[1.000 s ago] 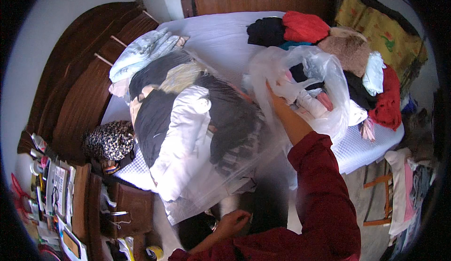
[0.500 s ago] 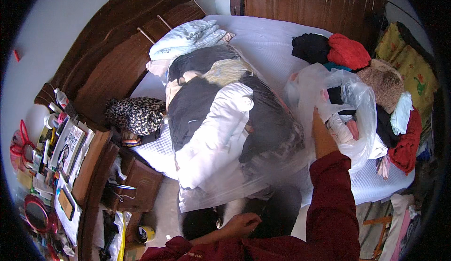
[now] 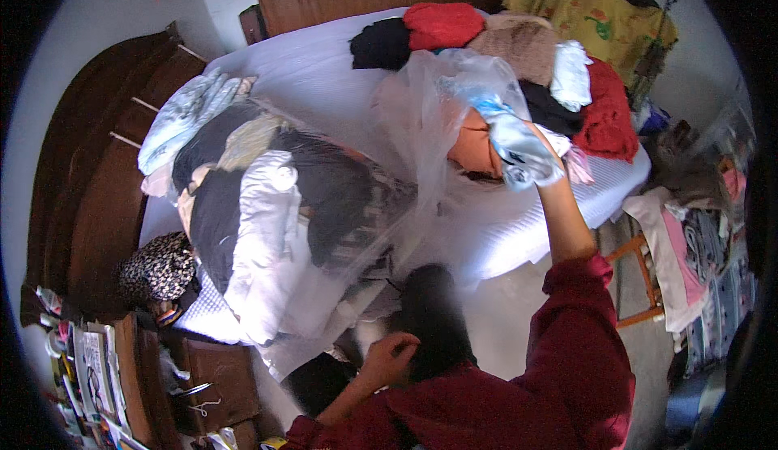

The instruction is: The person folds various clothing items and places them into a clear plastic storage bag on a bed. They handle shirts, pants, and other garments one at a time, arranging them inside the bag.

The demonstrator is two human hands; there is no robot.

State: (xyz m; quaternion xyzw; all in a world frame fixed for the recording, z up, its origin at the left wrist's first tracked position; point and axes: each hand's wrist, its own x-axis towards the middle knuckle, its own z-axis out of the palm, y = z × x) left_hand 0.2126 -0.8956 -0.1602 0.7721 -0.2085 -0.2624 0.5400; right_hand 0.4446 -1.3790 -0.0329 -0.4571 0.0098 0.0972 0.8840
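Right hand pinches light-blue printed cloth above the bed, beside the orange item and clear plastic bag; fingertips hidden. Probably raised so it hangs free. Left hand loosely curled near lap, likely idle; can't tell if fully closed.

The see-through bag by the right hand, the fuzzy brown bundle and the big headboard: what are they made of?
The see-through bag looks like thin, shiny plastic: it's crinkly and light passes through. The fuzzy brown bundle seems soft, matt fleece or fake fur, from its fluffy surface. The headboard looks like dark wood, brown and slightly glossy, though maybe only veneer.
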